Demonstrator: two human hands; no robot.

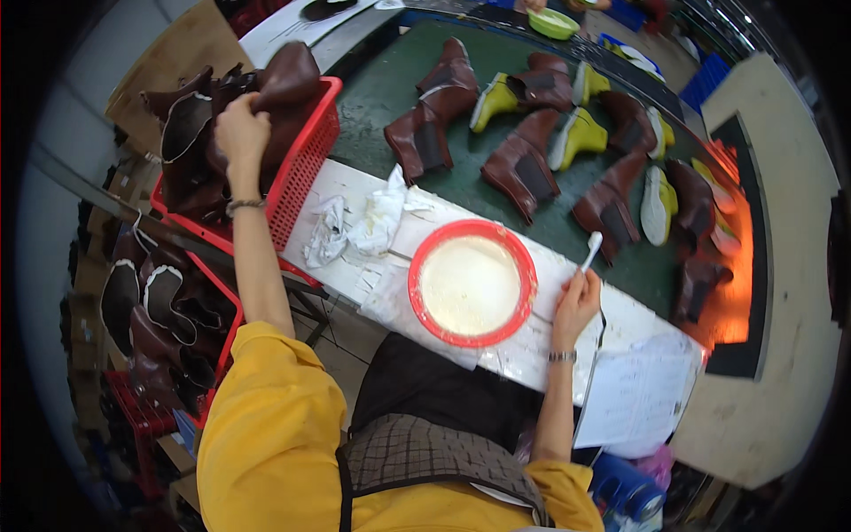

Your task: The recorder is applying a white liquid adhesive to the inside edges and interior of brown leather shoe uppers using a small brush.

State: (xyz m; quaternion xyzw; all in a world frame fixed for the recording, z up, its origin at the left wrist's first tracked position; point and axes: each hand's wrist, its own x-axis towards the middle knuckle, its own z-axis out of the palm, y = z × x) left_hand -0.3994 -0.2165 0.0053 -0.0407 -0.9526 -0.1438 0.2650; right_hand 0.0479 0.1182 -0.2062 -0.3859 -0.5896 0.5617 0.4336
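My left hand [241, 133] reaches into a red plastic basket [306, 160] at the upper left, its fingers closed on a dark brown leather boot upper [288, 75] among a pile of others. Over the right part of the white bench, my right hand [578, 306] grips a slim white brush [593, 248], bristle end pointing up and away from me. Between the hands, a red-rimmed bowl [529, 297] holds a creamy white liquid [470, 284]. Crumpled white cloths [377, 217] lie between the basket and the bowl.
Brown boot uppers [523, 160] and yellow-green sole pieces [581, 140] lie on the green conveyor belt [372, 89], which leads to an orange-glowing opening [731, 293]. A second red basket [232, 324] of uppers stands lower left. Papers [634, 399] hang at the bench's right end.
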